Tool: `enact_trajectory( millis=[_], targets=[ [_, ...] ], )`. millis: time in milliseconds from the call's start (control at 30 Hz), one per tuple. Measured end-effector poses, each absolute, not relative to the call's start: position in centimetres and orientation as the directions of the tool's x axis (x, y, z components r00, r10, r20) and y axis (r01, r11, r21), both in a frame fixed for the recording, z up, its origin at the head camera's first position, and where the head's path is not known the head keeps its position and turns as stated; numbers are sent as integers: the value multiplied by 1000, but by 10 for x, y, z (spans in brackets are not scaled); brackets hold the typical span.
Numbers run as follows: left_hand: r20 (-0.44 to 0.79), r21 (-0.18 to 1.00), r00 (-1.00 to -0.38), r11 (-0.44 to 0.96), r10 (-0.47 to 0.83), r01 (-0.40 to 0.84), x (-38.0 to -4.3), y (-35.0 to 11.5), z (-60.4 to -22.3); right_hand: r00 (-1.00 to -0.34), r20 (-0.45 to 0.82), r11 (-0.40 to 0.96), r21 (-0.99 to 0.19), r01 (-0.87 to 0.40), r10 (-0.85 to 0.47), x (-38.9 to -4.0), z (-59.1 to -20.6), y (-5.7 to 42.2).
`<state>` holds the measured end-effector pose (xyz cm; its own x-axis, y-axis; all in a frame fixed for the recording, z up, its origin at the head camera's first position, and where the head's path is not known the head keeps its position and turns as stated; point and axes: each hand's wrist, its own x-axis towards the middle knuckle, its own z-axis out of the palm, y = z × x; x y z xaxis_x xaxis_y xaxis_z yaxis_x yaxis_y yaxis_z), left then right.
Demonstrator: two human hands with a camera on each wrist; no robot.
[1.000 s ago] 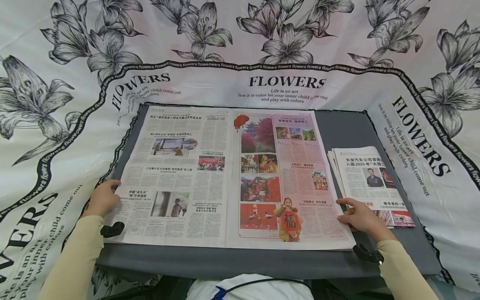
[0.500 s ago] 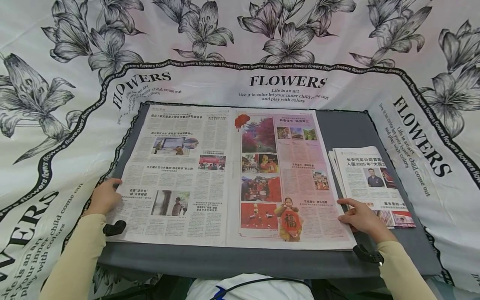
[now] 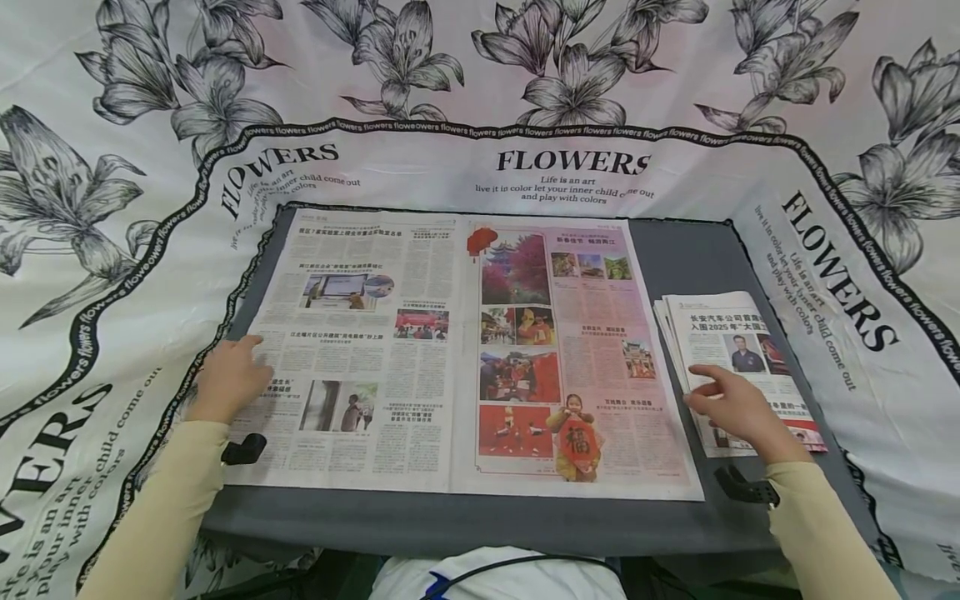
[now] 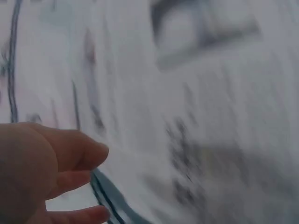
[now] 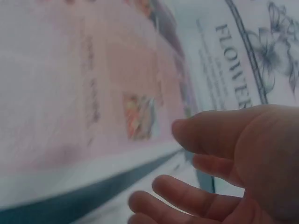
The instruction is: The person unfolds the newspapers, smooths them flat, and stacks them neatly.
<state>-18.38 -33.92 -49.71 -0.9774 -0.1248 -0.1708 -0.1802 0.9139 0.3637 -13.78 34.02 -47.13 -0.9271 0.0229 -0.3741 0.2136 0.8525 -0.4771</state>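
Stretching left to right mid-frame, the newspaper [image 3: 461,358] lies between your left hand [image 3: 228,381], nearer, over its edge, and right hand [image 3: 738,408], just beyond; both spread, gripping nothing.

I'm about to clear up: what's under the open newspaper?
The open newspaper lies on the gray table; anything else beneath it is covered and cannot be seen.

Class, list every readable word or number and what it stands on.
"FLOWERS": black-flowered white cloth
"Life is an art": same cloth
"live it in color let your inner child come out and play with colors": same cloth
"flowers", repeated: cloth's black border
"新春佳节 畅游两江": open pink-and-white newspaper
"福": red sign pictured there
"长安汽车公司", "2025": folded white newspaper
Other newsprint: too small or blurred.
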Motion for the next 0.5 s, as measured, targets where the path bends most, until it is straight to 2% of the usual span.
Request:
enact_trajectory(
  millis=[133,300,400,500],
  targets=[
    [-174,373,-984,927,41,-28,-199,-289,-487,-948,-313,858,-501,117,-54,-159,-462,304],
    [-167,380,-959,912,230,153,-214,-219,-495,-948,-230,835,-548,-59,-218,-185,-468,240],
    [-168,388,-938,895,302,219,-220,-188,-505,-925,-181,804,-567,-179,-333,-200,-479,200],
    [-170,401,-928,884,331,241,-226,-166,-515,-898,-158,802,-531,-274,-411,-211,-493,164]
  ],
)
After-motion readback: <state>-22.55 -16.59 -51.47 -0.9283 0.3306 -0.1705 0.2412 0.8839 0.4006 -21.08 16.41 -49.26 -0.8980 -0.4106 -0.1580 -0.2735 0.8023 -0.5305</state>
